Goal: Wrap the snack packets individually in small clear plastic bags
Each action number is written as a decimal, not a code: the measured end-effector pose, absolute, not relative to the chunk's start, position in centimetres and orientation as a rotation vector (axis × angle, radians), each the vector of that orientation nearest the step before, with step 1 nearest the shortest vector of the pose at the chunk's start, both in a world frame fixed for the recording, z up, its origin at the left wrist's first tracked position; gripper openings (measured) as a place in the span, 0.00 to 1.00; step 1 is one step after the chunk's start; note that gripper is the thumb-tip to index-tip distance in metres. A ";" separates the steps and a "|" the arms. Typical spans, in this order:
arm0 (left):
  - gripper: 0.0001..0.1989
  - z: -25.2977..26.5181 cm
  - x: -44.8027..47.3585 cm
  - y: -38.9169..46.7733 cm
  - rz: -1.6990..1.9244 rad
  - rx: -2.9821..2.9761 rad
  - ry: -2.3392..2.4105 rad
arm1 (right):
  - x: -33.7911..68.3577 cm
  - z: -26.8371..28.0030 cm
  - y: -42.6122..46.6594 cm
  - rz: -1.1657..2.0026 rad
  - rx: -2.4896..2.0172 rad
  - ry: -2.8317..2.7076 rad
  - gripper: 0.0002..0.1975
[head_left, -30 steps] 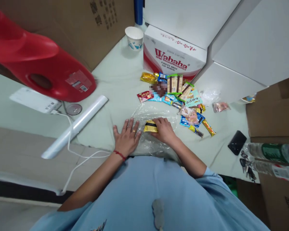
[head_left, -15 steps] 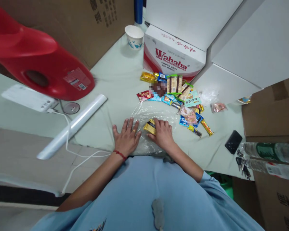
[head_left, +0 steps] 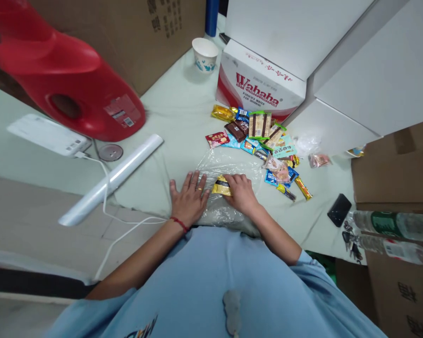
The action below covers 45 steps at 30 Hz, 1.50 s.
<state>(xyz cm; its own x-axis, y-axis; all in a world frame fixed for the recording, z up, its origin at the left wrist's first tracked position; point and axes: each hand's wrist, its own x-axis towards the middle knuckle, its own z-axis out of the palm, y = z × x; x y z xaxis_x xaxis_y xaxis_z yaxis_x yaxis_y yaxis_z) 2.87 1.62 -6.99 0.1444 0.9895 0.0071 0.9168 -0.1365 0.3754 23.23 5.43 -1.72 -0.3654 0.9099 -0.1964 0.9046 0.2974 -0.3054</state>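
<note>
My left hand (head_left: 188, 200) lies flat with its fingers spread, pressing at the left edge of a clear plastic film (head_left: 220, 217) on the table. A red cord circles that wrist, and a ring is on one finger. My right hand (head_left: 243, 193) grips the right end of a small yellow snack packet (head_left: 220, 186) with a dark band, low over the film. The fingers hide part of the packet. Beyond the film is a loose pile of wrapped snacks, among them a red packet (head_left: 217, 139), a pink-wrapped snack (head_left: 278, 169) and a green-edged wafer packet (head_left: 260, 125).
A long film roll (head_left: 113, 180), a white power bank (head_left: 49, 135) with a cable and a large red jug (head_left: 91, 94) stand or lie leftward. At the back are a paper cup (head_left: 205, 55) and a Wahaba carton (head_left: 261, 84). Phone (head_left: 339, 210), keys and bottles (head_left: 414, 225) lie rightward.
The packet has turned slightly in my right hand, its band now lying more level. My left hand stays flat in place. The whole view has shifted a little.
</note>
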 end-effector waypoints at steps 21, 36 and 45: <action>0.40 -4.2 -4.2 1.4 0.462 2.418 1.461 | 32.6 -3.6 -2.9 0.868 -1.135 -2.389 0.12; 0.33 -2.2 -2.6 3.8 0.228 2.665 1.051 | 33.3 -3.1 -3.4 0.929 -1.133 -2.297 0.13; 0.17 -4.8 -2.6 3.2 0.519 2.317 1.413 | 33.7 -1.7 -2.0 0.966 -1.098 -2.167 0.10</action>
<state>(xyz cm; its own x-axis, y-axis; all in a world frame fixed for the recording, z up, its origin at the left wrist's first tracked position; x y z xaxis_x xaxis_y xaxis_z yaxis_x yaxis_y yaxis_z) -2.59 3.24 -4.81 0.4277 0.8966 0.1153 0.7576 -0.4251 0.4953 33.71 -1.99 -1.65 -0.5355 0.8348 0.1282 0.4628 0.4170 -0.7822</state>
